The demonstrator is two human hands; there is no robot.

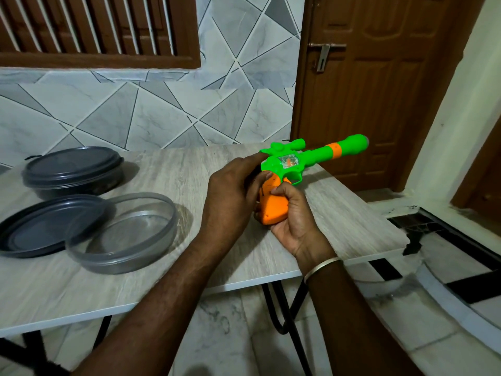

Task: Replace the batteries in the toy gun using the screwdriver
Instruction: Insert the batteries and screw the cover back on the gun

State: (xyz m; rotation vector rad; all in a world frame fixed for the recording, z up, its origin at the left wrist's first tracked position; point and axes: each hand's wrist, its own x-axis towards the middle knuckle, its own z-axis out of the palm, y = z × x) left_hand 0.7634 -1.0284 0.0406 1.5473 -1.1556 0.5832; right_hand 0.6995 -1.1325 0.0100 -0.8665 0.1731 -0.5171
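Observation:
A green and orange toy gun (311, 156) is held just above the table's right part, with its barrel pointing right and away from me. My right hand (292, 221) grips the orange handle from below. My left hand (230, 194) holds the handle's left side, with its index finger stretched onto the green back of the gun. No screwdriver and no batteries show in the head view.
On the pale wood-grain table (135, 280), a closed dark round container (73, 172) stands at the far left. Nearer me lie its like: a dark lid (40, 226) and an open clear round container (122, 234). A brown door (366, 90) stands behind the table's right end.

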